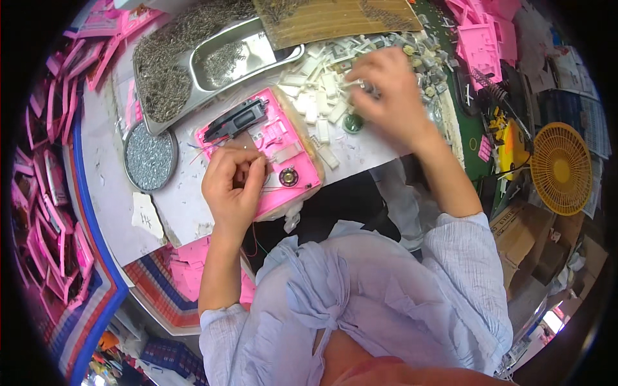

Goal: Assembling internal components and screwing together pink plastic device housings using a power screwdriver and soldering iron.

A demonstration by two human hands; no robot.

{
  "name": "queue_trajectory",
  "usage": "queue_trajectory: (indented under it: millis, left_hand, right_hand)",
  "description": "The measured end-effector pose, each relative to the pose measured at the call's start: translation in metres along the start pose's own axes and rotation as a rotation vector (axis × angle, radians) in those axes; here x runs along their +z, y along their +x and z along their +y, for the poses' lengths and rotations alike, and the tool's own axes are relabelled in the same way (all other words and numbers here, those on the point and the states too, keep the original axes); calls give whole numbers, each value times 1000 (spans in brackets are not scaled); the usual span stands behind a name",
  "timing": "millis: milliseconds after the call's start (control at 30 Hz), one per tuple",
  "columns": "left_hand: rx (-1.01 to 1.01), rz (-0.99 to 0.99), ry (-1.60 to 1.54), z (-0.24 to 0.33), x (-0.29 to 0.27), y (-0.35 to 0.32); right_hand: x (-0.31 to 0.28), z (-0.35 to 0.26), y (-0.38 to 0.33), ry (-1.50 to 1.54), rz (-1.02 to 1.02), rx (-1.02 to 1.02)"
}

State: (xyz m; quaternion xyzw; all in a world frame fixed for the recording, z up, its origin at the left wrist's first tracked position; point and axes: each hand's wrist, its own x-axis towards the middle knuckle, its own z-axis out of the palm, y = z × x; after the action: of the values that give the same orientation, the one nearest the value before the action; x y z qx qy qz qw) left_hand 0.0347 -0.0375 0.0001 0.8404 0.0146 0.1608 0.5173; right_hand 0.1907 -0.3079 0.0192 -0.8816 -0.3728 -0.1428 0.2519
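A pink plastic housing (299, 151) lies on a padded block in front of me. It carries a black module (235, 122), a small round speaker (288, 176), a pale rectangular part (288, 152) and thin wires. My left hand (233, 180) rests over the housing's left side, its fingers curled and thumb pressed in; whatever they pinch is hidden. Over the heap of small white plastic parts (318, 103) is my right hand (389, 96), blurred by motion, fingers bent. Beneath it, close to its thumb, sits a small green round thing (352, 123).
Behind the housing are a metal tray (145, 103) of small metal pieces and a smaller steel pan (257, 48). A round dish (150, 156) of tiny grey parts stands left. Pink housings (48, 225) are stacked far left. A yellow fan (560, 168) is at right.
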Motion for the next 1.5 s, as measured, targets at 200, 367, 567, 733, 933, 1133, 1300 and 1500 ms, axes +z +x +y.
queue_trajectory:
  millis: [200,367,567,733,933,1133,1300,1500]
  left_hand:
    - [-10,-81,-49,8,2,9]
    - [75,-161,-21,16,5,22]
    - [39,-312,40,49,28,64]
    - [-26,-541,-118,57,49,90]
    - [-301,-922,-232,62,53,102]
    - [-97,-848,-159,68,87,183]
    - [549,-313,577,9,177,284]
    - [470,-441,698,6,200,292]
  right_hand:
    - [-12,37,14,-348,-194,50]
    - [4,39,22,-361,-254,-2]
    - [-12,7,8,-116,-121,33]
    - [-26,-36,-6,490,-115,194]
    - [-50,-35,-21,815,-252,364]
    - [-59,-28,-36,1357,-127,544]
    - [-41,-24,-38,1528,114,540]
    - [-29,7,-76,1598,236,665]
